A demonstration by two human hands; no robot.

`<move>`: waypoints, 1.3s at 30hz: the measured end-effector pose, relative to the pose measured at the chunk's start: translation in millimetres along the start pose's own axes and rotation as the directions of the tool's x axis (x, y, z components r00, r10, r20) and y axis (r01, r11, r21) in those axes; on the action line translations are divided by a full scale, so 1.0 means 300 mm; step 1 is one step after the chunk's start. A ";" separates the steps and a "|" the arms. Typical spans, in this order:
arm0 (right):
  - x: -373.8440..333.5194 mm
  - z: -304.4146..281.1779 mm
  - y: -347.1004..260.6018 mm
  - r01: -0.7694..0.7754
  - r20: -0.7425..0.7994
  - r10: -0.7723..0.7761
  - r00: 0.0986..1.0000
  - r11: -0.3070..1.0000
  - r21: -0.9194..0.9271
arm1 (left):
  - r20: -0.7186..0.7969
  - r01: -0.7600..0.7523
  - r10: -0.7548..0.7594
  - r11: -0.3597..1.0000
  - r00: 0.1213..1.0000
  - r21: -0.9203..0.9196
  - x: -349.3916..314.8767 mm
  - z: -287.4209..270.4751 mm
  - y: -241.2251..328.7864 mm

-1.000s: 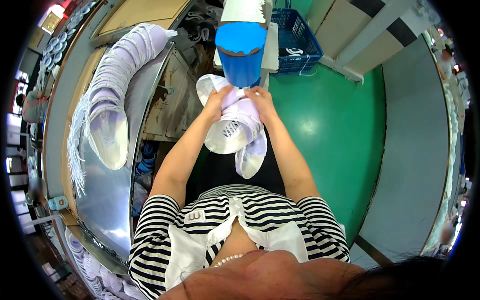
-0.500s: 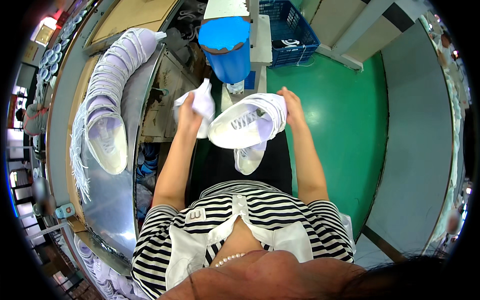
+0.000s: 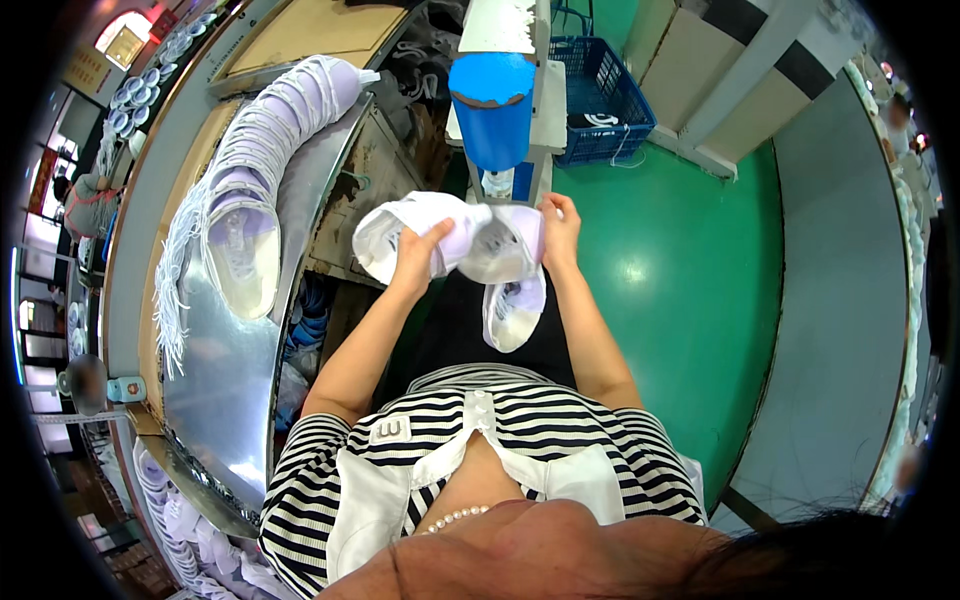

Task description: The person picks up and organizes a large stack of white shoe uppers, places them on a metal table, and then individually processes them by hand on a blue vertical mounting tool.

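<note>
My left hand (image 3: 418, 262) is closed around a white and lilac shoe upper (image 3: 392, 232), its thumb on the top. The end of this upper meets a second shoe upper (image 3: 505, 250), partly blurred, in front of my body. At that second upper's right end, my right hand (image 3: 562, 235) grips its edge with curled fingers; the fingertips behind it are hidden. A third shoe upper (image 3: 515, 315) hangs below, over my dark lap, apparently joined to the others. Whether the pieces are nested or linked by thread, I cannot tell.
On the metal bench (image 3: 215, 410) to my left lies a curved row of nested shoe uppers (image 3: 250, 160) with white laces (image 3: 172, 300) trailing. A machine with a blue cover (image 3: 490, 115) stands ahead. Beyond it, a blue crate (image 3: 605, 100) rests on the green floor (image 3: 665, 300).
My left hand has brought its upper rightward against the ones at my right hand. The right-hand uppers have turned and shifted slightly. The whole view has swung a little to the left.
</note>
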State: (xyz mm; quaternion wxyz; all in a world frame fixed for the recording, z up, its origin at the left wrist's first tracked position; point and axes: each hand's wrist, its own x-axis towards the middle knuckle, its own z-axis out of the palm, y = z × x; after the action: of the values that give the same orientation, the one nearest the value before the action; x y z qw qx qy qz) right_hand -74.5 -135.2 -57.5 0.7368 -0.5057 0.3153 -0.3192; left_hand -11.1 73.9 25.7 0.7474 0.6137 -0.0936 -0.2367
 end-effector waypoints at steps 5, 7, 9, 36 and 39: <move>-0.087 0.123 -0.110 0.293 0.356 -0.138 0.924 0.853 -0.432 | 0.004 -0.098 0.100 0.970 0.995 0.221 0.122 -0.011 0.010; -0.075 0.155 -0.084 0.356 0.404 -0.155 0.902 0.796 -0.489 | 0.031 -0.103 0.099 0.973 0.995 0.205 0.151 0.024 0.006; -0.055 0.168 -0.076 0.260 0.330 -0.108 0.938 0.847 -0.463 | 0.057 -0.118 0.110 0.979 0.992 0.168 0.177 0.057 0.002; 0.182 0.073 -0.112 -0.398 0.332 0.374 0.866 0.918 0.004 | 0.024 0.416 -0.487 0.716 0.873 -0.561 0.420 0.028 -0.116; 0.149 -0.044 -0.111 -0.394 0.239 0.348 0.906 0.901 0.181 | -0.148 0.177 -0.249 0.907 0.957 -0.381 0.297 -0.100 -0.110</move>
State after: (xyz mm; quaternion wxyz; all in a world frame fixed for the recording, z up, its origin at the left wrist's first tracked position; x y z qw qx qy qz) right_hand -63.4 -187.1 -36.3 0.8648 -0.3789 0.2920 -0.1530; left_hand 71.5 53.9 -26.4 0.8231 0.4912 0.0925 -0.2696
